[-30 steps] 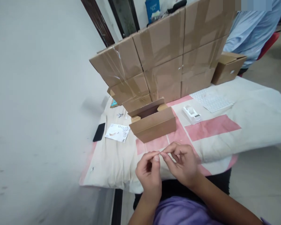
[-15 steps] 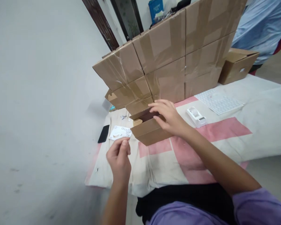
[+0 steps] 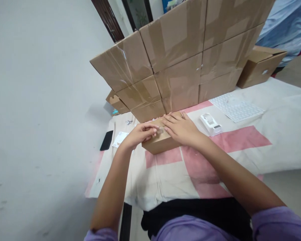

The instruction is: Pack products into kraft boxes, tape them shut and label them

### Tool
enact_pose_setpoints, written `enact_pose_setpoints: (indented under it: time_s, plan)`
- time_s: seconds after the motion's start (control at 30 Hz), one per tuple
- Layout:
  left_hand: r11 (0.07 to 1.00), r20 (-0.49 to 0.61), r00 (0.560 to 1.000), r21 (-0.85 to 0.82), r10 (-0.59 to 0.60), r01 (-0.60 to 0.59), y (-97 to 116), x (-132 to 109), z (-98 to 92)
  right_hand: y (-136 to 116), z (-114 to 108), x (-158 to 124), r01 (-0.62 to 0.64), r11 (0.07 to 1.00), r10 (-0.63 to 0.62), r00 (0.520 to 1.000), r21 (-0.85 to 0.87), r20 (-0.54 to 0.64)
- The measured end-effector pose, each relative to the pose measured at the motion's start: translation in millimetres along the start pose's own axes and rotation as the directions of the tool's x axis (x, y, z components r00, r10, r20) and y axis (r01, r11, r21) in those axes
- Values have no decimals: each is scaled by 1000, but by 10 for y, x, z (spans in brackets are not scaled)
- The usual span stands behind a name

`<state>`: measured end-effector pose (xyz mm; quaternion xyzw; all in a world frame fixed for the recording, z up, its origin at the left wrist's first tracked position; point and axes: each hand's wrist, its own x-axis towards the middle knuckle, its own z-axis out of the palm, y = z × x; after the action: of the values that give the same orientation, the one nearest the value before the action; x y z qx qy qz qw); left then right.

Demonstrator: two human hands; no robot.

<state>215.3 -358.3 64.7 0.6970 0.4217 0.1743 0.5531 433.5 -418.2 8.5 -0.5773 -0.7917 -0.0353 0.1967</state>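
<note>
Both hands have come together on the small cardboard box near the middle of the frame: since half a second ago the left hand has moved up and to the right from beside it, and the box's top, open then, is now folded down. Right hand lies palm down over the right part of the lid, fingers spread and extended, its grip released. Left hand rests at the lid's left part with its fingers curled in; a small clear, shiny patch sits by its fingertips, and I cannot tell whether that grip is pinching it. Right of the box, a white tape dispenser stands on the cloth-covered worktop, with a patterned sheet farther up and to the right. Toward the left of the frame are a white printed paper, partly hidden by the left hand, and a dark phone. Behind the box rises a wall of taped cartons; at upper right stand another carton and, beyond it, light-blue clothing.
</note>
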Motion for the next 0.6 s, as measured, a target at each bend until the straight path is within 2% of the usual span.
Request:
enact_pose_setpoints:
  time_s: [0.2,0.43,0.6]
  plan:
    - [994,-68,993,-58,-101,97,-64,155,23,0,-14,22,-10,1000,10,1000,28,10]
    - [994,-96,991,-59,-94,89,-52,150,72,-10,-30,14,-24,999,23,1000,43,18]
    - [994,-77,992,-61,-98,93,-47,132,43,-33,-55,35,-52,999,50,993,15,108]
